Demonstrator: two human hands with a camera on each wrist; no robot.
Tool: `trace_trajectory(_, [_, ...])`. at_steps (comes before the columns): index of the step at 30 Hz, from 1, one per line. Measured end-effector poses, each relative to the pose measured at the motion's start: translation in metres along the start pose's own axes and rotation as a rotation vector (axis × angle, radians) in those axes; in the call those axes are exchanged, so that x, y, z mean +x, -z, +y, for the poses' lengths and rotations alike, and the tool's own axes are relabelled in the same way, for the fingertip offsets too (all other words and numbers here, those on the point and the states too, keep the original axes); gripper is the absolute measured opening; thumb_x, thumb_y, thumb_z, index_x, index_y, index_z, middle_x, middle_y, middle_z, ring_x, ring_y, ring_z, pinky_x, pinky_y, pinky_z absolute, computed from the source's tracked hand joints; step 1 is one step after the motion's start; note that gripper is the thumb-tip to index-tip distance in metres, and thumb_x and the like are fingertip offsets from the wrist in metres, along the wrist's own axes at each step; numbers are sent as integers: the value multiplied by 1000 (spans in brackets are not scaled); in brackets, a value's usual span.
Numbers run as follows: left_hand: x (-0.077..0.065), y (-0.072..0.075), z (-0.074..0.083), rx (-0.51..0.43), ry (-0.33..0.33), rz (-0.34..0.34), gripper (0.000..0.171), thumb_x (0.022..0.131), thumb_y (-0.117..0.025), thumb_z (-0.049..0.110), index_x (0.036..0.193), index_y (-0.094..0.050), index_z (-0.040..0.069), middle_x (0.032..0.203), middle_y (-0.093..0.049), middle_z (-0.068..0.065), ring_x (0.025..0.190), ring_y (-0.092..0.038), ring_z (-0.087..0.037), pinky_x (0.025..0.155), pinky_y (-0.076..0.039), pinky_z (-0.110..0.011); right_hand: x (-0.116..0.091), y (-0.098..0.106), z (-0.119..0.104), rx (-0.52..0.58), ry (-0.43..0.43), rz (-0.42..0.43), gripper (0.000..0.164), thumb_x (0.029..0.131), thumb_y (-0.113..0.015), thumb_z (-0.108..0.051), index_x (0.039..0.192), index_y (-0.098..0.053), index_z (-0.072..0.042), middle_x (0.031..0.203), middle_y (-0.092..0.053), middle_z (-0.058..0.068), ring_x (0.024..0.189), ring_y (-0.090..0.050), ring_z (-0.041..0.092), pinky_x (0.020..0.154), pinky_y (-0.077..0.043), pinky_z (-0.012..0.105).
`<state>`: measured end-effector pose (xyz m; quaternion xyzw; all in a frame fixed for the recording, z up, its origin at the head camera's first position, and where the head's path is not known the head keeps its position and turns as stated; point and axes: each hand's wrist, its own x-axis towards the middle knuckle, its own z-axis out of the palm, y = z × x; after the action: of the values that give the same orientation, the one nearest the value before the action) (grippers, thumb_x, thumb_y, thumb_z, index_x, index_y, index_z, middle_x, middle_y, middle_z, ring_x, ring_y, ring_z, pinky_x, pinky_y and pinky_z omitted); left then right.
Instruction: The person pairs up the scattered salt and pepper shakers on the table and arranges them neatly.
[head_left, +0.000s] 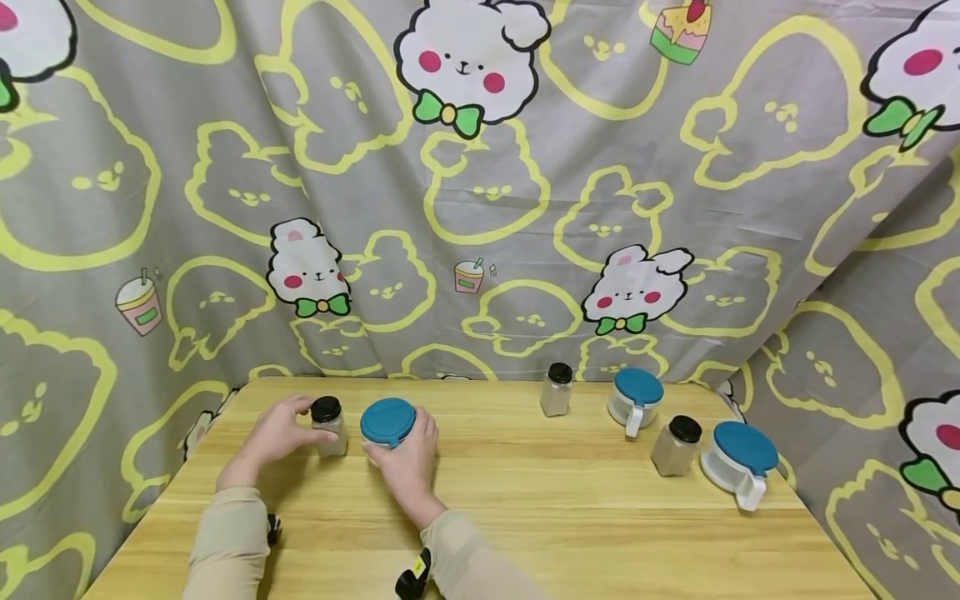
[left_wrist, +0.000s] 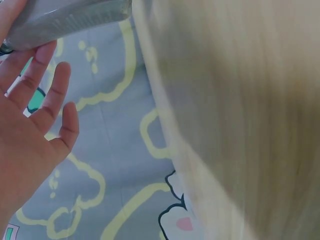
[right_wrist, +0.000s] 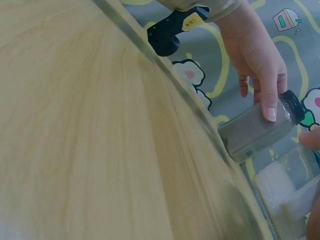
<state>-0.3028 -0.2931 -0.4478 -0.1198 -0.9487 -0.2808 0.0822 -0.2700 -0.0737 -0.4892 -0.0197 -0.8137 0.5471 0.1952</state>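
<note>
At the left of the table in the head view, my left hand [head_left: 273, 437] holds a small clear jar [head_left: 333, 446] with a black screw lid between thumb and fingers. The jar [right_wrist: 250, 135] looks greyish inside in the right wrist view, and the left thumb lies along its side. Just to its right, my right hand [head_left: 411, 462] grips a round container [head_left: 387, 419] with a blue lid, fingers around its right side. In the right wrist view this clear-walled container [right_wrist: 280, 190] shows a whitish area. The left wrist view catches the jar's base [left_wrist: 70, 25] above the left fingers.
On the table's right side stand two more black-lidded jars, one at the back [head_left: 556, 396] and one nearer [head_left: 675, 450]. Beside them are two blue-lidded containers with white handles, one farther back [head_left: 637, 387], one nearer [head_left: 744, 450]. A patterned grey curtain [head_left: 510, 208] hangs behind the wooden table [head_left: 570, 517].
</note>
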Motion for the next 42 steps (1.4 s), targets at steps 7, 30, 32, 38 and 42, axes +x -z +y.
trace_trajectory(7, [-1,8,-6,-8,-1,-17,70,71,-84,44,121,-65,-2,125,-61,-27,113,-57,-47,92,-47,-60,-1,-8,-6,1,-12,-9,89,60,-93,-34,132,-47,-9,128,-52,6,121,-48,25,101,-43,47])
trace_trajectory(30, [-1,27,-28,-4,-16,-64,53,71,-87,35,110,-69,3,114,-66,-20,102,-59,-36,84,-49,-47,-8,-41,-18,28,-42,-4,93,59,-94,-34,135,-45,-10,129,-50,6,122,-47,25,101,-45,47])
trace_trajectory(32, [-2,27,-30,-12,-21,-67,51,71,-86,33,109,-70,3,113,-67,-19,101,-59,-34,84,-48,-46,-9,-43,-18,25,-44,-10,93,60,-93,-34,135,-45,-11,129,-50,6,122,-47,24,101,-45,46])
trace_trajectory(38, [-4,28,-34,-47,-21,-78,51,71,-86,32,110,-70,3,110,-68,-18,103,-59,-35,88,-48,-50,-12,-48,-19,22,-56,-24,91,61,-93,-31,135,-44,-11,129,-50,6,122,-46,25,101,-44,47])
trace_trajectory(42, [-6,28,-35,-58,-19,-82,51,72,-86,31,111,-70,2,109,-68,-18,102,-59,-36,88,-48,-54,-15,-52,-18,8,-54,-23,91,62,-93,-31,136,-44,-10,131,-49,7,123,-45,26,102,-44,47])
